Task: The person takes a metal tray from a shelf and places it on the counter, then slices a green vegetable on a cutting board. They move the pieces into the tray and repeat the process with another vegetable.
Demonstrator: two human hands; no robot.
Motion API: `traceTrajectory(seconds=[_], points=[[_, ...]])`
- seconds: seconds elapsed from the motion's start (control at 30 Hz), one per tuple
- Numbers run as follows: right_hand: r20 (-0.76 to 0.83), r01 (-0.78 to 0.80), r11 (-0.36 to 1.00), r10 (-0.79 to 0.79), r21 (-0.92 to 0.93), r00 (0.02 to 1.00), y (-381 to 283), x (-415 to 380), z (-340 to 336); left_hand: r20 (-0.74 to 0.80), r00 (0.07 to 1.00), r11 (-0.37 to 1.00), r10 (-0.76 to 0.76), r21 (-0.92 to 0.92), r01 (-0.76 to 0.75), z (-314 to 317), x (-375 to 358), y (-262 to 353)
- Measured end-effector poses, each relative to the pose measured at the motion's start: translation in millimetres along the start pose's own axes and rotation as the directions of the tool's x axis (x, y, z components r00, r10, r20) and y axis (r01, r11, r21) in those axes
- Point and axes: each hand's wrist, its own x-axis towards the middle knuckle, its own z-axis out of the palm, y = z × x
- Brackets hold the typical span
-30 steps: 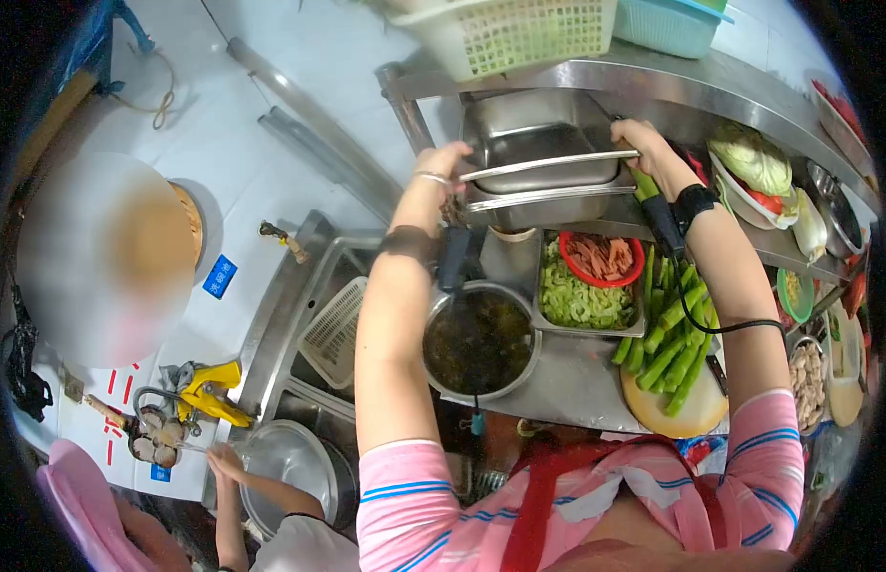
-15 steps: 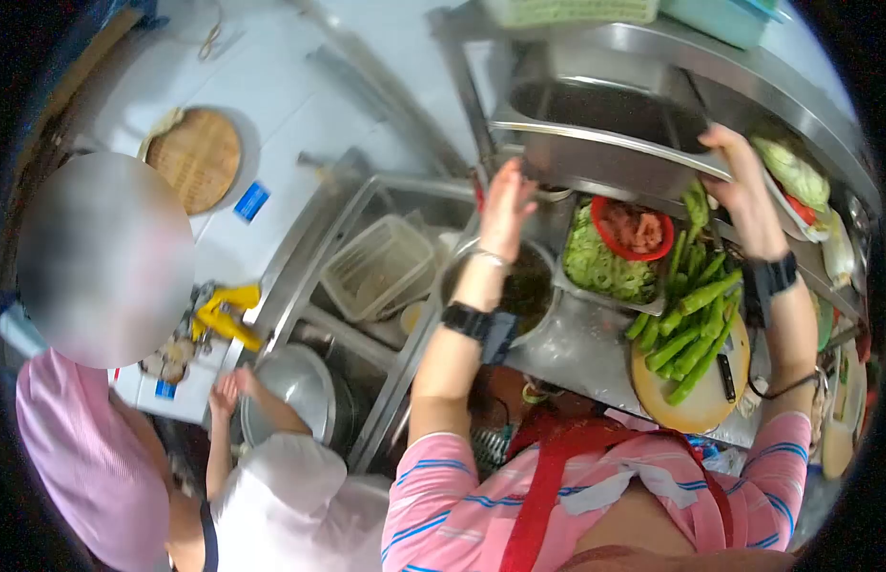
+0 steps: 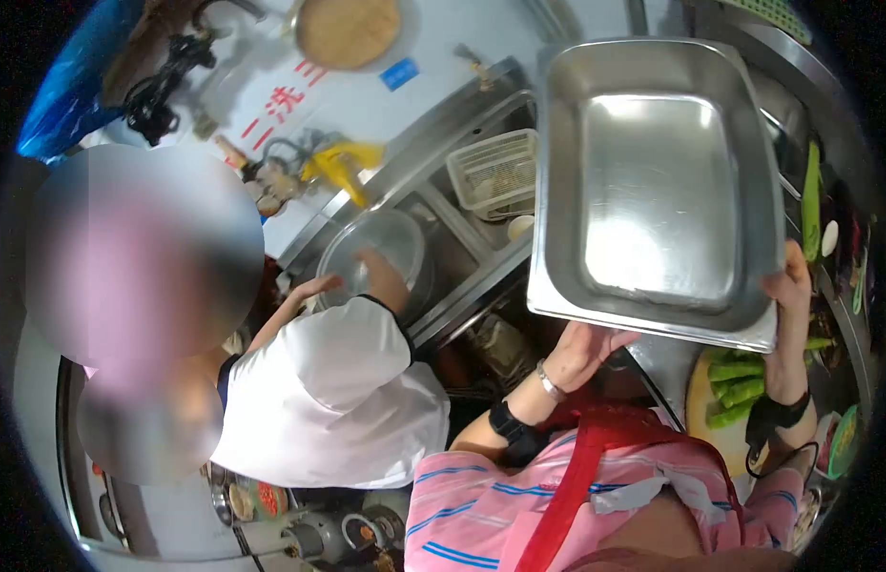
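Gripping the near rim of a deep steel pan [image 3: 658, 191], both hands carry it in the air at chest height, its open side turned up toward the camera so the bare, shiny floor shows. Left hand [image 3: 581, 351]: palm under the near left corner, fingers spread flat against the underside, likely to take the weight from below. Right hand [image 3: 794, 286]: closed over the near right corner, thumb on the rim, fingers hidden beneath; probably the steadying side. Each wrist wears a black band; a bracelet sits on the left one.

Pan held clear of everything, over the edge between the sink [image 3: 467, 253] and the counter. Empty inside, as far as the reflections allow.

Below its right corner: a round cutting board [image 3: 699, 412] with green vegetable stalks [image 3: 739, 381] lying across it, partly hidden by the pan. More dishes run up the right edge, too squeezed by the lens to name.

Left of the pan: a pale plastic basket [image 3: 491, 173] sits in the sink. A second person in a white top [image 3: 333, 396] bends over a round metal basin [image 3: 371, 250], both hands in or on it. Yellow fitting [image 3: 343, 162] on the wall behind. A round woven lid [image 3: 348, 29] hangs higher up.
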Motion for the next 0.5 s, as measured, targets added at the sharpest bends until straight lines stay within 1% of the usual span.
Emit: traceTrajectory(seconds=[0.03, 0.07, 0.1, 0.13, 0.17, 0.2, 0.23, 0.27, 0.3, 0.33, 0.4, 0.43, 0.47, 0.5], points=[[-0.011, -0.051, 0.998, 0.051, 0.024, 0.999, -8.6, -0.1, 31.9, -0.02, 1.0, 1.0, 0.018, 0.014, -0.018, 7.5, -6.1, 7.3], [-0.018, -0.102, 0.994, 0.103, 0.049, 0.995, -12.2, 1.5, 57.0, -0.066, 0.994, 0.994, 0.09, -0.059, -0.094, 12.7, -10.2, 15.6], [-0.012, -0.093, 0.994, 0.094, 0.064, 0.995, -6.1, 3.7, 76.0, -0.115, 0.98, 0.977, 0.161, -0.125, -0.175, 13.5, -13.2, 23.7], [0.166, -0.187, 0.951, 0.149, 0.247, 0.975, -16.5, 10.6, 106.8, -0.278, 0.946, 0.963, 0.169, -0.159, -0.219, 6.3, -7.6, 29.9], [0.17, -0.175, 0.965, 0.142, 0.198, 0.975, -8.5, 17.0, 124.2, -0.371, 0.908, 0.972, 0.196, -0.046, -0.229, 2.5, -2.6, 33.0], [0.165, -0.152, 0.975, 0.126, 0.161, 0.978, 1.4, 18.4, 144.3, -0.449, 0.864, 0.973, 0.229, 0.076, -0.219, 1.6, -0.4, 44.7], [0.236, -0.125, 0.975, 0.08, 0.182, 0.968, 17.2, 23.4, 159.3, -0.553, 0.801, 0.971, 0.231, 0.075, -0.228, -1.5, 9.1, 53.5], [0.299, -0.095, 0.974, 0.03, 0.206, 0.954, 29.4, 25.0, 174.0, -0.697, 0.685, 0.971, 0.21, 0.068, -0.229, -2.6, 18.3, 63.0], [0.316, -0.051, 0.979, -0.014, 0.198, 0.949, 35.0, 27.9, 191.1, -0.701, 0.688, 0.971, 0.185, 0.025, -0.236, -32.0, 24.0, 64.6], [0.387, -0.034, 0.978, -0.049, 0.206, 0.921, 35.5, 30.5, 203.1, -0.701, 0.696, 0.971, 0.156, -0.021, -0.239, -60.5, 24.7, 68.3], [0.508, -0.09, 0.976, -0.025, 0.2, 0.861, 49.2, 47.5, 215.5, -0.697, 0.683, 0.949, 0.217, -0.012, -0.314, -66.2, 30.0, 86.9], [0.526, -0.1, 0.973, -0.025, 0.207, 0.85, 49.4, 49.4, 216.3, -0.717, 0.659, 0.948, 0.226, 0.007, -0.317, -69.9, 33.1, 98.1], [0.566, -0.19, 0.979, 0.115, 0.075, 0.816, 37.7, 48.4, 207.3, -0.719, 0.647, 0.95, 0.256, 0.063, -0.305, -73.1, 36.8, 110.7], [0.553, -0.183, 0.982, 0.133, 0.035, 0.822, 42.2, 48.0, 200.0, -0.762, 0.591, 0.956, 0.263, 0.125, -0.265, -77.4, 41.2, 126.4]])
